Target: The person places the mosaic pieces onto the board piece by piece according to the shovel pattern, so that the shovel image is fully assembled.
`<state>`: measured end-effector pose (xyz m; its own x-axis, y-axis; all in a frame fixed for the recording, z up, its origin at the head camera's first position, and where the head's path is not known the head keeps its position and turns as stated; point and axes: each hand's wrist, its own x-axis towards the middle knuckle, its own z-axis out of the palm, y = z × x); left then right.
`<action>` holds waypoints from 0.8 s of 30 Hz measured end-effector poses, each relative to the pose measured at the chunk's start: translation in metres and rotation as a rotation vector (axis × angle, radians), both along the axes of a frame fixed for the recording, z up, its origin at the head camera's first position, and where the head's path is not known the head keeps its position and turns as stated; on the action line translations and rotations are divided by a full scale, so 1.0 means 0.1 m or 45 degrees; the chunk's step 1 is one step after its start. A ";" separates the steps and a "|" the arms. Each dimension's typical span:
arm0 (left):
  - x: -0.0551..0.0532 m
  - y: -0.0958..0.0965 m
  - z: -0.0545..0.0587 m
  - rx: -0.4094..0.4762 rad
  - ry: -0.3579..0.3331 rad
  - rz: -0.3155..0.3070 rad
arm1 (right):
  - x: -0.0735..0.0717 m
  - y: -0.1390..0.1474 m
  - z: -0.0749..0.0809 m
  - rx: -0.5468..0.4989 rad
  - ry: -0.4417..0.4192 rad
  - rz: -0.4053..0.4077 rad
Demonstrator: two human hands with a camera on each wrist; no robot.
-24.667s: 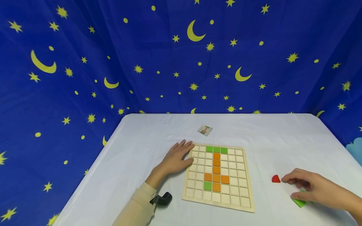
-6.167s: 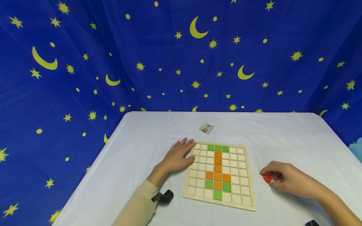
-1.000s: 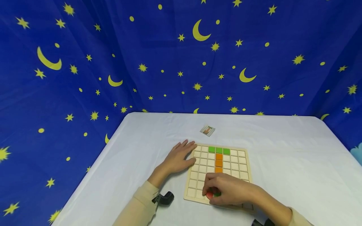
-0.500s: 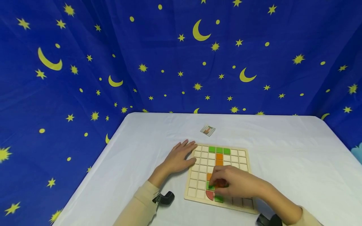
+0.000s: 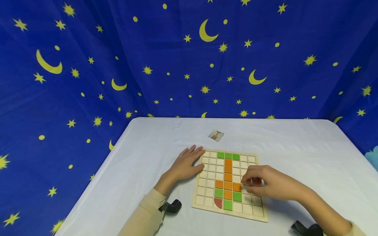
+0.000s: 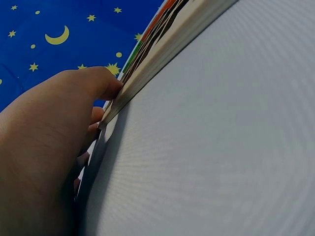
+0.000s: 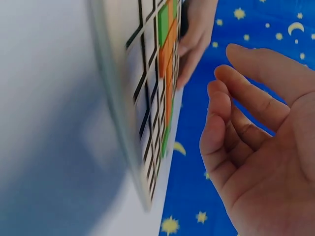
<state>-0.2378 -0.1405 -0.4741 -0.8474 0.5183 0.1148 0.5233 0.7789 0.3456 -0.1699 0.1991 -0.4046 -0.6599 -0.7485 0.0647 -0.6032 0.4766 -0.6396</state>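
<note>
A square wooden grid board (image 5: 230, 213) lies on the table. Orange tiles (image 5: 228, 186) form a cross in its cells, with green tiles (image 5: 228, 155) along the top row and near the bottom. In the bottom row a red quarter-round piece (image 5: 218, 203) sits left of a green tile. My left hand (image 5: 184, 166) rests at the board's left edge, fingers extended; in the left wrist view its thumb (image 6: 106, 83) touches the rim. Above the board's right side hovers my right hand (image 5: 274, 183), fingers loosely bent; the right wrist view shows nothing between its fingers (image 7: 246, 91).
A small card (image 5: 216, 135) with a printed grid pattern lies behind the board. White cloth (image 5: 310, 147) covers the table, and a blue curtain (image 5: 177, 42) with moons and stars hangs behind and at the sides. Black wrist devices (image 5: 172, 206) are worn on both arms.
My right hand has let go of the red piece, which now lies in a bottom-row cell. The hand has risen and moved right across the board. My left hand has stayed put.
</note>
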 end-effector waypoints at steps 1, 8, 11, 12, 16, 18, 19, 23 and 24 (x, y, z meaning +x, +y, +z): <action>0.00 0.00 0.00 0.000 -0.001 -0.001 | 0.01 0.05 0.00 -0.002 -0.011 -0.010; 0.01 0.00 0.00 0.000 -0.006 -0.003 | 0.05 0.40 -0.04 -0.010 -0.045 -0.040; 0.00 0.00 0.00 0.006 -0.003 -0.005 | 0.08 0.54 -0.08 0.005 -0.089 -0.042; 0.00 0.00 0.00 0.010 -0.005 -0.004 | 0.09 0.58 -0.09 0.010 -0.114 -0.042; 0.00 0.00 0.01 0.030 0.001 -0.008 | 0.12 0.70 -0.14 0.017 -0.164 -0.050; 0.00 0.00 0.01 0.028 -0.001 -0.006 | 0.13 0.75 -0.17 0.001 -0.161 -0.046; 0.00 0.00 0.00 0.025 -0.001 -0.006 | 0.15 0.77 -0.18 -0.002 -0.156 -0.052; 0.00 -0.01 0.00 0.007 -0.004 -0.002 | 0.20 0.86 -0.24 -0.007 -0.161 -0.075; -0.01 -0.01 -0.01 0.006 -0.001 -0.002 | 0.21 0.88 -0.25 -0.010 -0.165 -0.082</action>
<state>-0.2384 -0.1412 -0.4747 -0.8469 0.5189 0.1165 0.5239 0.7765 0.3501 -0.1487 0.2874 -0.4295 -0.7096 -0.7043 -0.0183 -0.4839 0.5061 -0.7139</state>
